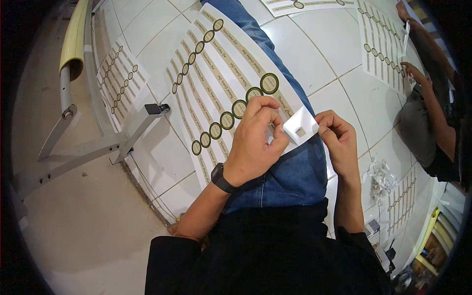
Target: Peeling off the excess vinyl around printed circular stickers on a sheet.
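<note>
A large white sheet of printed labels (pixel 211 81) lies across my jeans-clad leg (pixel 295 177). It bears long beige strips and dark-green-ringed round emblems with writing. Over its near right end is a small white folded piece (pixel 301 126), apparently paper, with a square hollow in its middle. The thumb and finger of my right hand (pixel 340 138) pinch its right corner. My left hand (pixel 256 142), a black watch on the wrist, has its bent fingers at the piece's left edge and seems to grip it there; the exact contact is partly hidden. The left hand also covers some emblems.
More label sheets lie on the white tiled floor (pixel 320 48), at left (pixel 120 83) and right (pixel 381 48). A grey metal frame (pixel 88 151) stands at left. Crumpled pale strips (pixel 382 179) lie at right, near another person's arm (pixel 438 118).
</note>
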A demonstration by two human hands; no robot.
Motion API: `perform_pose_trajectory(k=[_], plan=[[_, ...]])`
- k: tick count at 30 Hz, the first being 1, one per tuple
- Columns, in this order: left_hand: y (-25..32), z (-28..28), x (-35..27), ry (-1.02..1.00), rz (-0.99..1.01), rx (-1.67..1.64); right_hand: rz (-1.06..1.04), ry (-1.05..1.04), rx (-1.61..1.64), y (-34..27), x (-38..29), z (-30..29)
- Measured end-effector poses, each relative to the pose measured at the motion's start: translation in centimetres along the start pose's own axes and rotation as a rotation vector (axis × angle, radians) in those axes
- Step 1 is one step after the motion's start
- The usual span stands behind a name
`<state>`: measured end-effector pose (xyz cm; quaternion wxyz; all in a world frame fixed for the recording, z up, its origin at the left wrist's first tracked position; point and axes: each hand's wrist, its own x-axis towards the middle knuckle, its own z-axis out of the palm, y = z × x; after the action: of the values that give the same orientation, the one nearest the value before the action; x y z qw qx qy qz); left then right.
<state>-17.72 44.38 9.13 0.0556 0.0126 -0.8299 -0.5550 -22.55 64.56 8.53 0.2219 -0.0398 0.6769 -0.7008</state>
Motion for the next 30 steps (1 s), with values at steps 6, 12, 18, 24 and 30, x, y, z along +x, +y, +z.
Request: perform_pose_trajectory(k=[6,12,18,24,30], plan=[[-0.7,-0.6,-0.3,-0.013,-0.03,-0.016,0.006,0.005,-0.041,0.6,0.1,-0.4],[-1.5,-0.8,-0.1,0.013,-0.007,0.005,0.007,-0.019,-0.013,1.1,0.4,-1.1],[-2.4,1.1,0.0,0.011,-0.027,-0.099,-0.026,0.1,-0.132,2.2,0.9,-1.4],[-3.2,3.5,-0.2,0.031,0.033,-0.061,-0.377,0.367,-0.443,-2.4,-0.6,1.6],[-2.6,4.2,-0.6,0.04,0.149,-0.032,0.141,0.158,-0.591,-2.6,2.8,2.5]])
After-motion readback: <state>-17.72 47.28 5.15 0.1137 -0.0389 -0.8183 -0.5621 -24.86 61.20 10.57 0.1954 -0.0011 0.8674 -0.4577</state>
